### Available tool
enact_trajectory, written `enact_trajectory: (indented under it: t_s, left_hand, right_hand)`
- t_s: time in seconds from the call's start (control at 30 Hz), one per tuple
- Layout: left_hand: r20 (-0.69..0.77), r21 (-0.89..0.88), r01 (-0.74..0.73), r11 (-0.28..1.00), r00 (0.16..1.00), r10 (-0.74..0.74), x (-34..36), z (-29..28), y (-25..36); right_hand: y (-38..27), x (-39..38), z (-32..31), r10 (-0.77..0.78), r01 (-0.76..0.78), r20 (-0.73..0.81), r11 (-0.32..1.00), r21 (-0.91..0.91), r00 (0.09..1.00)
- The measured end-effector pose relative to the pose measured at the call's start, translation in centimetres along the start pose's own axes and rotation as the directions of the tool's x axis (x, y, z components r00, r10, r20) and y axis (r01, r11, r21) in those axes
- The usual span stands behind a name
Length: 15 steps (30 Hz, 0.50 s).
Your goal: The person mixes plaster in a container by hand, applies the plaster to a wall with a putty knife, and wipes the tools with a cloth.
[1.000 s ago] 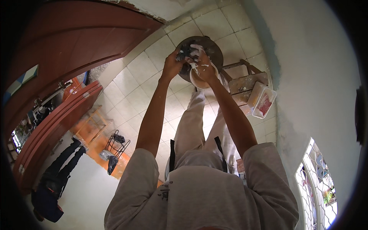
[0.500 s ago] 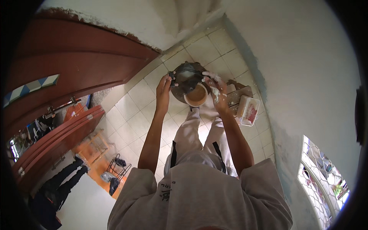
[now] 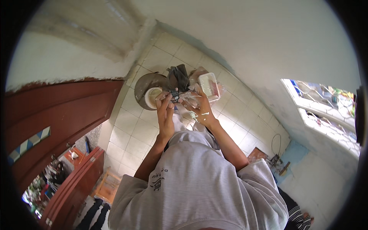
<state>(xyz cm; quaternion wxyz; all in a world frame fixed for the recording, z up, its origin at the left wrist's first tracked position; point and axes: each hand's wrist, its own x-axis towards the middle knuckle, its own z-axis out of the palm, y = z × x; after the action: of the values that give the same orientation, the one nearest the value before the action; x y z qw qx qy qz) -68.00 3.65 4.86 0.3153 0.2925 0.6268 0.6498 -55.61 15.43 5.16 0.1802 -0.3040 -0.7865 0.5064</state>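
A pale plastered wall [image 3: 245,50] bounds a cream square-tiled floor [image 3: 124,120] that spreads either side of the person, with a round brown disc [image 3: 141,90] and a translucent rectangular plastic tub [image 3: 207,81] flanking the hands. Between these shows a crumpled, dull black plastic bag [image 3: 178,76], its gathered near end pinched narrowly by the fingers of the left hand [image 3: 165,112] and right hand [image 3: 203,109].

A room in a house, by the look of it, with unfinished walls.
Around me: cream floor tiles [image 3: 124,132], a red panelled door [image 3: 82,105] with a blue-and-white inset [image 3: 29,144], a lattice-barred window [image 3: 327,109] and a pale wall [image 3: 264,42] edged with a patchy grey-blue band [image 3: 203,48].
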Motion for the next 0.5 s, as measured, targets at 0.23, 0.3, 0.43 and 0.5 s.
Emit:
enact_trajectory:
  t_s: [0.23, 0.3, 0.43, 0.5]
  left_hand:
    - [0.188, 0.057, 0.221, 0.974, 0.955, -0.228, -1.3, 6.9, -7.9]
    - [0.19, 0.085, 0.266, 0.96, 0.942, -0.278, -1.9, 8.5, -14.2]
    - [0.482, -0.01, 0.745, 0.667, 0.588, -0.649, -4.6, 13.2, -28.8]
    - [0.59, 0.026, 0.772, 0.635, 0.501, -0.633, -3.4, 18.2, -26.2]
  right_hand:
    - [2.1, -8.5, -7.9, 0.149, -0.13, -0.156, 0.984, 0.125, 0.977]
    - [1.0, -10.1, -9.8, 0.257, -0.204, -0.16, 0.936, 0.287, 0.953]
    - [0.8, -12.8, -13.8, 0.251, -0.173, -0.312, 0.951, 0.258, 0.916]
    - [0.3, -14.1, -16.1, 0.392, -0.286, -0.306, 0.897, 0.338, 0.868]
